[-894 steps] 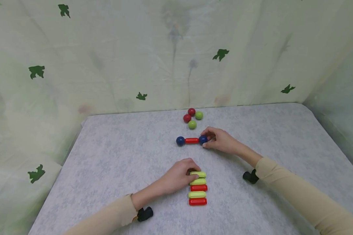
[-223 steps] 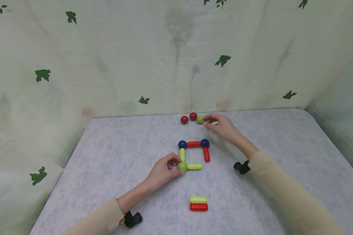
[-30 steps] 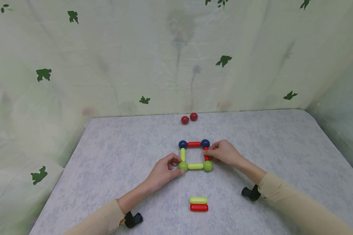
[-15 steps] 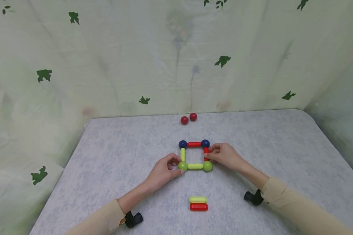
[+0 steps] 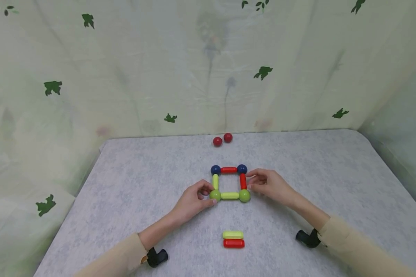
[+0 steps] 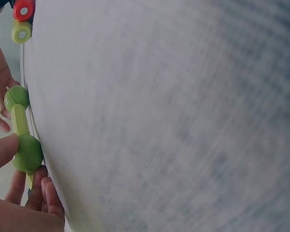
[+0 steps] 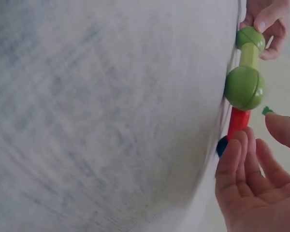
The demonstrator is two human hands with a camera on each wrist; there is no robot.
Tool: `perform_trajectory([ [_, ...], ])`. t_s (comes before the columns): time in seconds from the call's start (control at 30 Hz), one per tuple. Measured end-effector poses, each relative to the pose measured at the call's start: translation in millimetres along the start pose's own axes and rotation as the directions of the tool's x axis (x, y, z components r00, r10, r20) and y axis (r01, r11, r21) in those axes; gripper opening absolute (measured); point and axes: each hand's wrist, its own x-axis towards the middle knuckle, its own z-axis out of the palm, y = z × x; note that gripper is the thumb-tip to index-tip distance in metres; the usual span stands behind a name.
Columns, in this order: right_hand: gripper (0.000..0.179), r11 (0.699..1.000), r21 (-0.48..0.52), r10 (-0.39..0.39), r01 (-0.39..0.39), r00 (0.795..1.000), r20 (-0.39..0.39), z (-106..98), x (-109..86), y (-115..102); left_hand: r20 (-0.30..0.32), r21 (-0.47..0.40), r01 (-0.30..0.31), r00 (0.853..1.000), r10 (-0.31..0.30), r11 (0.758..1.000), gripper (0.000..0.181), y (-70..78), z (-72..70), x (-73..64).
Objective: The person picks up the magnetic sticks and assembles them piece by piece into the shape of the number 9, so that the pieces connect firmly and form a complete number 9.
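Note:
A square of magnetic rods and balls lies on the table. Its far corners are blue balls (image 5: 215,170), joined by a red rod (image 5: 228,170). A yellow-green rod (image 5: 215,182) forms the left side, another yellow-green rod (image 5: 230,196) the near side, and a red rod (image 5: 243,181) the right side. Between thumb and fingers, my left hand (image 5: 193,201) pinches the near-left green ball (image 6: 27,153). My right hand (image 5: 272,187) is just right of the right-hand red rod, holding nothing, its fingers loosely bent. The near-right green ball (image 7: 245,88) joins two rods.
Two red balls (image 5: 217,142) sit near the table's back edge. Closer to me, a loose yellow-green rod (image 5: 233,234) and a loose red rod (image 5: 234,243) lie side by side. A patterned cloth (image 5: 142,77) hangs behind the table (image 5: 142,165).
Since the earliest frame, rods and green balls have joined the blue-ended red rod into a square. In the last second my right hand let go of the right-hand red rod and drew right.

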Motion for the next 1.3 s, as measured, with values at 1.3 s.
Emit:
perform_trajectory([
  [1.3, 0.022, 0.946, -0.21, -0.147, 0.247, 0.905, 0.399, 60.5, -50.3, -28.9, -0.001, -0.021, -0.006, 1.0, 0.006, 1.0, 0.028, 1.3, -0.6, -0.3],
])
